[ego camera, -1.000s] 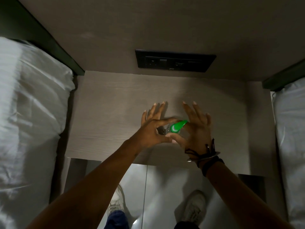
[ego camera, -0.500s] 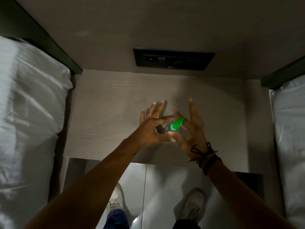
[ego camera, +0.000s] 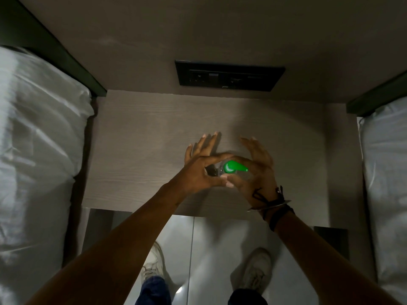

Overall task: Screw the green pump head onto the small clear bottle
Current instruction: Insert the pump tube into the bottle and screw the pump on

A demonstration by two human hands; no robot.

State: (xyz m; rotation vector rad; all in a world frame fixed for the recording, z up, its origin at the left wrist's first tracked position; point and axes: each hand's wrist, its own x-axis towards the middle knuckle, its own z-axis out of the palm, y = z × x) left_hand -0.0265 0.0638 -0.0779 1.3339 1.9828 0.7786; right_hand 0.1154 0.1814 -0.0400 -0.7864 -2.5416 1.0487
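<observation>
The left hand (ego camera: 199,172) is pinching with thumb and forefinger closed around the small clear bottle (ego camera: 218,170), its other fingers fanning out and away over the bench (ego camera: 143,137). Just to its right, the right hand (ego camera: 253,170) is closing thumb and forefinger on the green pump head (ego camera: 233,167), with the remaining fingers splaying upward; dark cords and a bangle are circling that wrist. The pump head is sitting on top of the bottle between the two hands, its spout pointing toward the right palm, and both things are being held above the bench surface rather than resting on it, as far as can be told. Judging by this, the head is already seated on the neck and the turning is under way; whether the thread is fully tight cannot be told, since fingers are hiding the collar. Beyond the hands, a dark socket panel (ego camera: 229,78) is sitting in the wall, and white bedding is lying on either side.
</observation>
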